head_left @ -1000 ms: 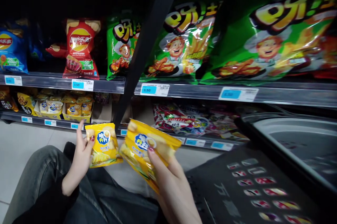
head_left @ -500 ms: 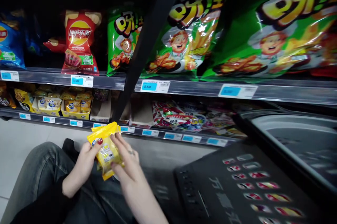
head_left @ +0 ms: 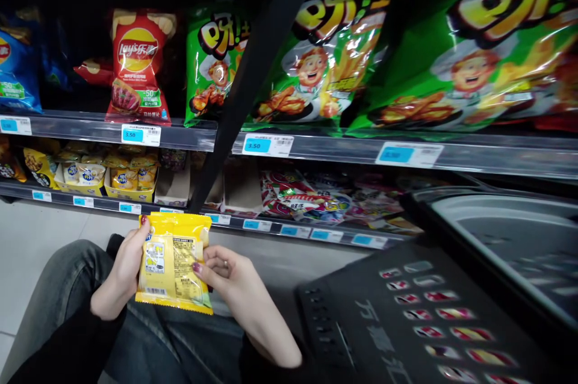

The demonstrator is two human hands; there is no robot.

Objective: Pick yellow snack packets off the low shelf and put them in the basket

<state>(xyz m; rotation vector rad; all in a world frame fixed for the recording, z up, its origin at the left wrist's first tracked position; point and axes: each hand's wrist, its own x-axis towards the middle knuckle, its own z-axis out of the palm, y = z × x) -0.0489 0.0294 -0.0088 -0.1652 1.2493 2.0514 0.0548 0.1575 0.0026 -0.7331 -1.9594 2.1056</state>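
A yellow snack packet (head_left: 174,263) is held up over my lap, its printed back with a barcode facing me. My left hand (head_left: 124,269) grips the packet's left edge, thumb at the upper left corner and the other fingers hidden behind it. On the opposite side, my right hand (head_left: 226,272) pinches the right edge, thumb on the face and fingers curled behind. Both hands are closed on the packet, which is nearly upright and fairly flat.
A lower shelf holds yellow boxes of small packets (head_left: 130,182) and colourful bags (head_left: 302,197). Above are a red chip bag (head_left: 139,68) and large green snack bags (head_left: 311,68). A dark display stand (head_left: 383,318) rises at the right. A slanted black post (head_left: 253,71) crosses the shelves.
The packet has turned from tilted and narrow to broad and squarely facing me. My right hand has shifted from across its right side to pinching the right edge.
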